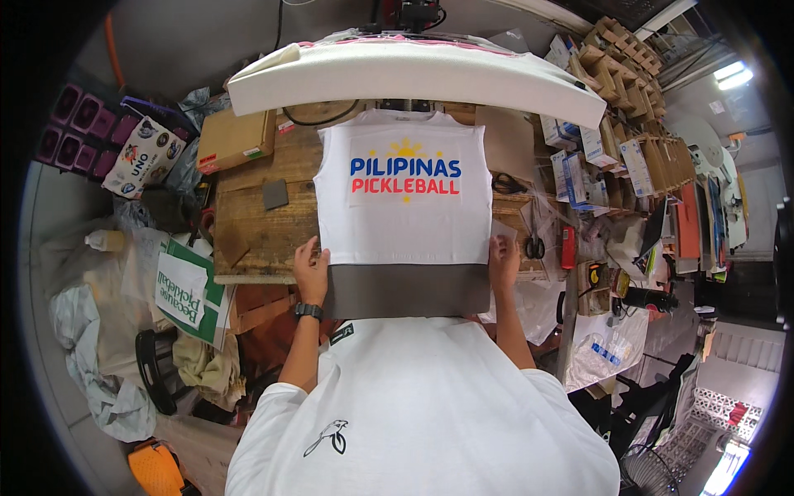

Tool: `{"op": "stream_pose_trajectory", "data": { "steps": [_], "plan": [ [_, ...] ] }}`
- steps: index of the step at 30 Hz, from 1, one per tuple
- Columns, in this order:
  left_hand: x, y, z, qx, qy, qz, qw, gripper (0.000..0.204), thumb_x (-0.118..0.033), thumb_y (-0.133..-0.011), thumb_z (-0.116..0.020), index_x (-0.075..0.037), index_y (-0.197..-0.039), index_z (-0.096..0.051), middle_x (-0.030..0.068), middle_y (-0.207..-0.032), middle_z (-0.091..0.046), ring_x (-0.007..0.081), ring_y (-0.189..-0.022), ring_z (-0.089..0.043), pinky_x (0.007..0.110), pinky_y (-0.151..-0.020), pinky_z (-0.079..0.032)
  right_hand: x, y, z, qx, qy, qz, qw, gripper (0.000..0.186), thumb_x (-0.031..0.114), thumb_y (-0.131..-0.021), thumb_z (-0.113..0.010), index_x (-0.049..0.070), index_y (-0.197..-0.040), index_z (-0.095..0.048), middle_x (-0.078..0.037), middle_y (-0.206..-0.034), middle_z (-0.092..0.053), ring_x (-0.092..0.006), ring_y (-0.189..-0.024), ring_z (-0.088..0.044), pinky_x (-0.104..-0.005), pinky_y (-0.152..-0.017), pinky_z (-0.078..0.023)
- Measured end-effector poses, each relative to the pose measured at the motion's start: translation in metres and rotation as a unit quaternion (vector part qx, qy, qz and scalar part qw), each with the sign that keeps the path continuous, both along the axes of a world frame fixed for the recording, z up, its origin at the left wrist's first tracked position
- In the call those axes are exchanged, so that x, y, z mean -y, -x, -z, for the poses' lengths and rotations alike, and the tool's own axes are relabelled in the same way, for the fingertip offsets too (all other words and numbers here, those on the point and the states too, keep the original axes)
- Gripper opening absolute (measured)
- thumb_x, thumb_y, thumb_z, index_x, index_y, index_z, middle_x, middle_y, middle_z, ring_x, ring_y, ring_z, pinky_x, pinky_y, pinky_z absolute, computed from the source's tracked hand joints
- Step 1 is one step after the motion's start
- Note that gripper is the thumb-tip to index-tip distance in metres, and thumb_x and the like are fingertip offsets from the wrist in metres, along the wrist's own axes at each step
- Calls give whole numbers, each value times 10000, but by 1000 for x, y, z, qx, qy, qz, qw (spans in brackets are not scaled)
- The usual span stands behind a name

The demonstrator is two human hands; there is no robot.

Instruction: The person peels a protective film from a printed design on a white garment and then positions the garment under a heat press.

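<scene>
A white sleeveless shirt (401, 227) lies flat over a dark grey pad (405, 291), whose near end shows below the hem. Across its chest is a blue and red lettered print (405, 175) with a yellow sun, under what looks like a clear film. My left hand (311, 271) is at the hem's left corner, fingers apart and loosely bent, thumb touching the shirt's edge. At the right corner my right hand (504, 263) has its fingers closed at the shirt's edge, partly hidden. Beyond the shirt, a wide press head under white cloth (413, 78) stands raised.
The wooden table (265, 219) carries a cardboard box (236, 139) and a small grey square (275, 194) at left. Black-handled scissors (535, 245) and a red box (568, 247) are at right. Stacked cartons (624, 83) rise far right; plastic bags (95, 355) heap at left.
</scene>
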State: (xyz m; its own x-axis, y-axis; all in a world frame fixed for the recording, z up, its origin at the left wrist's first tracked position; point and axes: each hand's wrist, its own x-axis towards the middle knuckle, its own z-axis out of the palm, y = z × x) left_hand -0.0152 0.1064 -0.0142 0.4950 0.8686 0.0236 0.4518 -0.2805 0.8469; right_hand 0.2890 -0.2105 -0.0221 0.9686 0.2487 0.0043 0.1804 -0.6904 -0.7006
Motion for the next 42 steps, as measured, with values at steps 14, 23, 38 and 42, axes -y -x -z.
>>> {"op": "stream_pose_trajectory", "data": {
  "steps": [14,23,38,42],
  "plan": [
    [13,9,-15,11,25,-15,1000,256,-102,-879,-787,-36,-1120,-733,48,-980,-648,181,-836,-632,325,-766,-527,9,11,-12,32,-48,-70,996,182,147,-900,-755,21,-1027,-722,-146,-937,-704,-274,-827,-682,-379,-751,-543],
    [-7,25,-21,-1,-100,160,982,145,-35,-872,-763,-17,-1013,-739,113,-973,-663,305,-886,-662,394,-769,-549,4,25,-52,213,82,-299,927,195,133,-826,-768,117,-1012,-711,-80,-1131,-637,-344,-1050,-605,-451,-881,-517],
    [-1,24,-21,68,58,46,995,144,-76,-884,-775,11,-996,-752,75,-911,-732,162,-785,-686,302,-730,-548,10,27,-32,-4,-79,-71,994,141,146,-910,-747,30,-983,-713,-138,-979,-677,-329,-895,-668,-420,-796,-538],
    [0,11,-20,24,132,-28,991,223,-128,-894,-789,4,-1066,-733,36,-842,-710,116,-775,-653,285,-718,-535,-7,31,-30,24,3,-28,999,209,192,-908,-761,-3,-962,-708,-146,-886,-702,-323,-812,-682,-428,-756,-532]
  ]
}}
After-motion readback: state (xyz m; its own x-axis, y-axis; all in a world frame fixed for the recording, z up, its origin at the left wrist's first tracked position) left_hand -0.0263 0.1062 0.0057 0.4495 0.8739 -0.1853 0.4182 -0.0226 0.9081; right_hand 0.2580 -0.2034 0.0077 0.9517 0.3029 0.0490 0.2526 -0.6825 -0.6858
